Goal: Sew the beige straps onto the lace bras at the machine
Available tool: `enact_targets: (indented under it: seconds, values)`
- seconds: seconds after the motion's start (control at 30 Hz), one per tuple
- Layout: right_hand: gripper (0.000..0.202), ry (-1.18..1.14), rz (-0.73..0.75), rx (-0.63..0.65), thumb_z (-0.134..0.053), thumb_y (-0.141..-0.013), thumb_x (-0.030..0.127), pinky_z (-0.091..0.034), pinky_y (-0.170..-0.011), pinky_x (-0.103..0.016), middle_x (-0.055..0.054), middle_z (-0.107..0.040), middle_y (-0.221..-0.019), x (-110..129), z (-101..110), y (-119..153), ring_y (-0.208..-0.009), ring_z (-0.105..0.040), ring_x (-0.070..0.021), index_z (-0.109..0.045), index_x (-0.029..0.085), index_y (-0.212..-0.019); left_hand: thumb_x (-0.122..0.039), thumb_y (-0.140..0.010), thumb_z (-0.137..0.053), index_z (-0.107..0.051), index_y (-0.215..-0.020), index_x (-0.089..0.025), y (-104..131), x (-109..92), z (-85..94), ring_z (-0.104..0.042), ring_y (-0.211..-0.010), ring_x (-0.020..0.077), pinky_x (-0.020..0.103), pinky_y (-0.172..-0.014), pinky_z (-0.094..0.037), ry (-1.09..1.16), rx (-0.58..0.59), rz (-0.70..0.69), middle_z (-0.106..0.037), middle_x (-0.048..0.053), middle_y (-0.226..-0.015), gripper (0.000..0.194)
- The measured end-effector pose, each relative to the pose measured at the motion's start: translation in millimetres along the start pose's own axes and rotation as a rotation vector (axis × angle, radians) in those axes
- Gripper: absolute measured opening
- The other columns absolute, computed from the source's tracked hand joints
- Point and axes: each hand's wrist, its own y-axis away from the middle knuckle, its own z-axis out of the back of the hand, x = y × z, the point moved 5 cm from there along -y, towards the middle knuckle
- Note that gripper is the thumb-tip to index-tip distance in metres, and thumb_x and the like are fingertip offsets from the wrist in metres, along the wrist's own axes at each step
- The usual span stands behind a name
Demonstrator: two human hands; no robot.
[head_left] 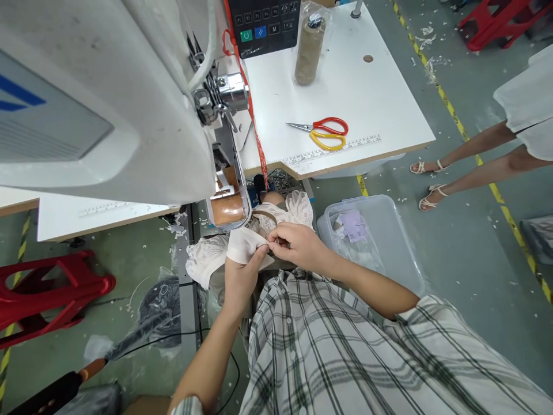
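A white lace bra (205, 256) lies bunched across my lap, below the sewing machine's curved arm end (228, 208). My left hand (242, 276) is closed on a smooth white part of it, the thumb pressing near the edge. Close beside, my right hand (298, 245) pinches at the same edge, its fingertips almost meeting the left thumb. What exactly lies between the right fingertips is too small to make out. A thin brownish strap (265, 216) loops up just above the hands.
Red-and-yellow scissors (329, 134) and a wrapped thread cone (310, 49) stand on the white table (363, 86), beneath a control panel (263, 26). A clear plastic bin (406, 248) is at my right. Red stools (52, 294) and another person's legs (479, 153) flank the station.
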Motion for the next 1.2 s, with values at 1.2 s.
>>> enact_targets:
  seconds: [1.2]
  values:
    - [0.01, -0.184, -0.183, 0.299, -0.063, -0.082, 0.025, -0.034, -0.058, -0.024, 0.005, -0.054, -0.063, -12, 15, -1, -0.06, -0.047, -0.0105, -0.068, 0.017, -0.082, -0.04, -0.069, -0.077, -0.071, -0.073, -0.015, -8, -23, -0.3, -0.059, -0.064, 0.0173, 0.027, -0.058, -0.047, -0.178, 0.244, 0.061, -0.068, 0.003, -0.068, 0.026]
